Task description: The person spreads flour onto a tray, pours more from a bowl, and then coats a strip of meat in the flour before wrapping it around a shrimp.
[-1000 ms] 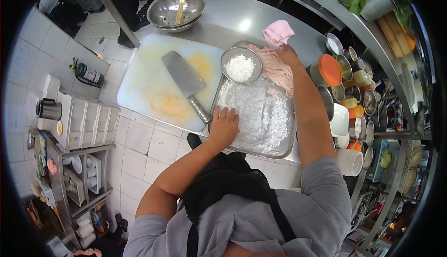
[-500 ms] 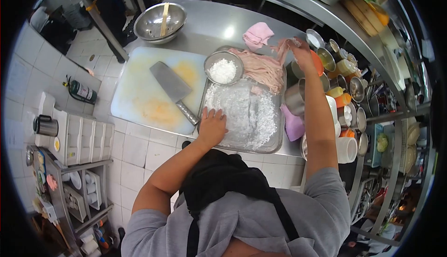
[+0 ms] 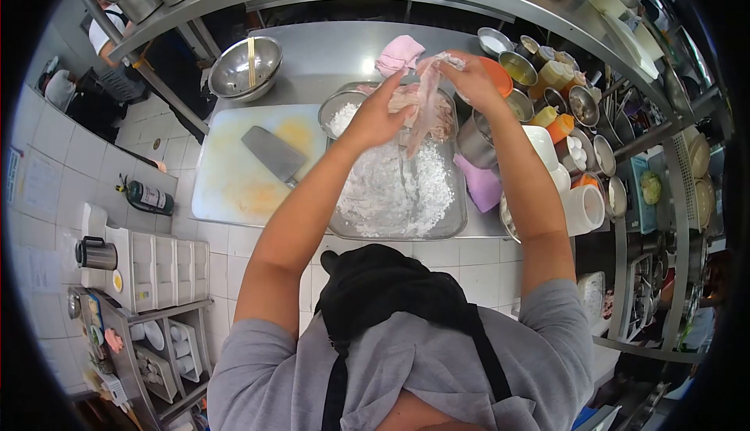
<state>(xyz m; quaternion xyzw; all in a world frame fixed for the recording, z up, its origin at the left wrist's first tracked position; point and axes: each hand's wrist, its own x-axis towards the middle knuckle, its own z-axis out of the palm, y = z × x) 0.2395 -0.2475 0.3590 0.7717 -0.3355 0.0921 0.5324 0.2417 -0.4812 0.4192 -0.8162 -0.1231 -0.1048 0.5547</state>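
My right hand [image 3: 466,77] holds up a long pale pink strip of raw meat [image 3: 426,107] above a metal tray [image 3: 457,224] dusted with white flour. My left hand [image 3: 376,116] is raised beside the hanging strip, fingers touching it near the top. More pink meat strips [image 3: 400,96] lie at the tray's far end. A small metal bowl of white flour [image 3: 337,115] sits at the tray's far left corner, partly hidden by my left hand.
A white cutting board [image 3: 234,167] with a cleaver [image 3: 271,154] lies left of the tray. A steel bowl with chopsticks [image 3: 244,66] and a pink cloth [image 3: 398,53] sit farther back. Seasoning pots and sauce bottles [image 3: 551,87] crowd the right side. A purple cloth [image 3: 480,181] lies by the tray.
My left hand has left the tray's near edge and risen to the meat strip. My right hand has lifted a strip from the pile and brought it over the tray.
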